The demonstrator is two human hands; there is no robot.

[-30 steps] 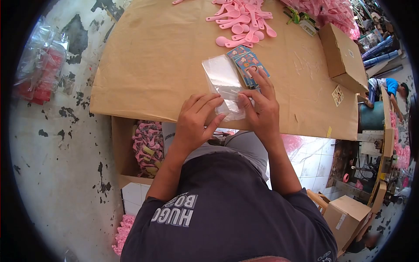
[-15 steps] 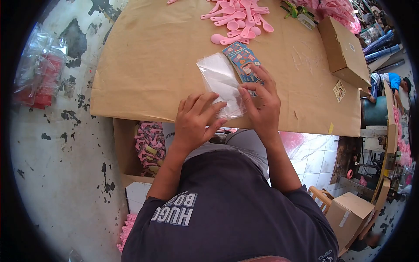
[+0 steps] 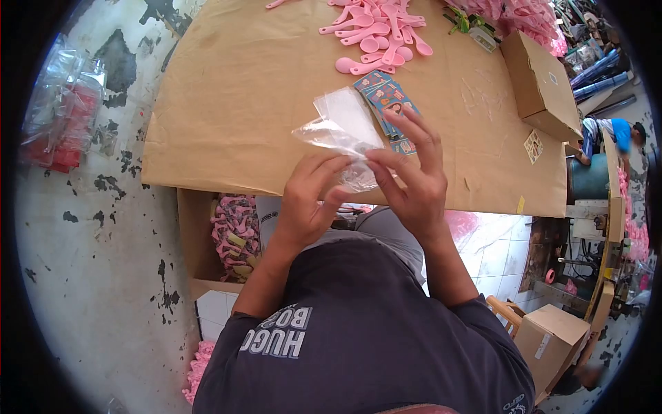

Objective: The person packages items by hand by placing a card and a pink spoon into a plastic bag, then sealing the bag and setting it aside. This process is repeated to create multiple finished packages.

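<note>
Curling just below centre frame, your left hand [image 3: 305, 201] touches the clear bag [image 3: 324, 134], its grip unclear; the bag slants down rightward between your hands, pinched by your right hand [image 3: 422, 188], nearer the blue cards [image 3: 381, 96].

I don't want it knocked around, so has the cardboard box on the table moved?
No; the cardboard box sits in the same spot against the pale patterned patch beside it.

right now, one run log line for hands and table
right hand: holding clear bag | left hand: touching it | printed cards: beside bag stack | pink spoons: beyond cards
</note>
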